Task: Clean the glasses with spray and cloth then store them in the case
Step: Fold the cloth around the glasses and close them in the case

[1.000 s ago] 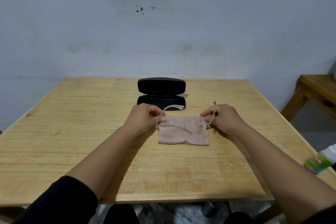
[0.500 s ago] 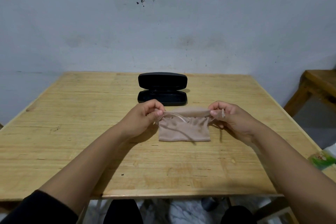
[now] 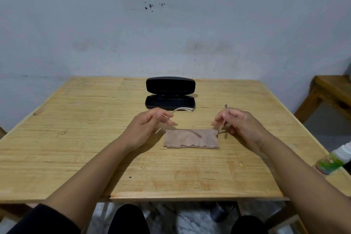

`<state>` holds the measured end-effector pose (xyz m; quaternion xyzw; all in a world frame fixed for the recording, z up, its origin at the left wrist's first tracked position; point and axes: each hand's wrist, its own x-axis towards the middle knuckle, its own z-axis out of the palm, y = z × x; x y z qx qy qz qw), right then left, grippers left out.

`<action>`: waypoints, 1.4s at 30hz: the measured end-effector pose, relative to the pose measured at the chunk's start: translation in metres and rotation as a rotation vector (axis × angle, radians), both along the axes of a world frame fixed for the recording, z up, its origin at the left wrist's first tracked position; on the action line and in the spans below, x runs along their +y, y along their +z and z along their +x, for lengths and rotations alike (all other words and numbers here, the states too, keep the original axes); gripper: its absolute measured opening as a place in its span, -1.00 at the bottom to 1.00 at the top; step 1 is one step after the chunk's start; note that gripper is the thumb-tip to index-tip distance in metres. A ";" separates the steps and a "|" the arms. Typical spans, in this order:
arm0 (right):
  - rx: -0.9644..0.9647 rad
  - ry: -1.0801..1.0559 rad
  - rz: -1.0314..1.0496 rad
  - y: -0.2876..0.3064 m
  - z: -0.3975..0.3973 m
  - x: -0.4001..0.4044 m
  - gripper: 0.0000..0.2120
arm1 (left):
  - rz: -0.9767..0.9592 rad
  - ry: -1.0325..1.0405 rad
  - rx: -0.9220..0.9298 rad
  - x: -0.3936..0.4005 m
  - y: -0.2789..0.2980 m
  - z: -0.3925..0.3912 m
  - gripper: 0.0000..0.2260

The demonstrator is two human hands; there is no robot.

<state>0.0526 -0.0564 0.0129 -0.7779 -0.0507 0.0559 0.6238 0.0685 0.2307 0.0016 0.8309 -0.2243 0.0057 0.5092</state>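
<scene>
A pair of clear-framed glasses [image 3: 182,108] is held just above the table [image 3: 76,138], its thin temples sticking out at both sides. My left hand [image 3: 146,127] pinches the left temple and my right hand [image 3: 239,125] pinches the right one. The lenses are too transparent to make out. Under and in front of the glasses lies a beige cloth [image 3: 190,139], folded flat on the wood. Just behind my hands stands the black glasses case [image 3: 170,101], open with its lid up. A white spray bottle [image 3: 334,160] with a green label lies at the table's right edge.
A grey wall runs close behind the table. A second wooden table or bench [image 3: 334,91] stands to the right. My knees and a dark round object [image 3: 218,213] on the floor show below the table's front edge.
The cloth was bunched up between my hands; it now lies flat on the table. Both hands have moved slightly apart, and the temples are now spread.
</scene>
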 end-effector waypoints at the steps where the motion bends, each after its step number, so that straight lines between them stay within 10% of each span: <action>1: -0.016 -0.039 0.047 -0.001 -0.003 -0.003 -0.81 | -0.013 0.023 -0.002 0.003 0.000 -0.002 -0.61; 7: -0.082 -0.058 0.014 -0.004 -0.020 -0.010 -0.88 | -0.004 0.057 -0.003 0.002 0.000 -0.009 -0.91; 42: -0.139 -0.108 -0.350 0.000 -0.031 0.013 -0.74 | 0.202 0.235 -0.022 -0.020 0.007 -0.032 -0.89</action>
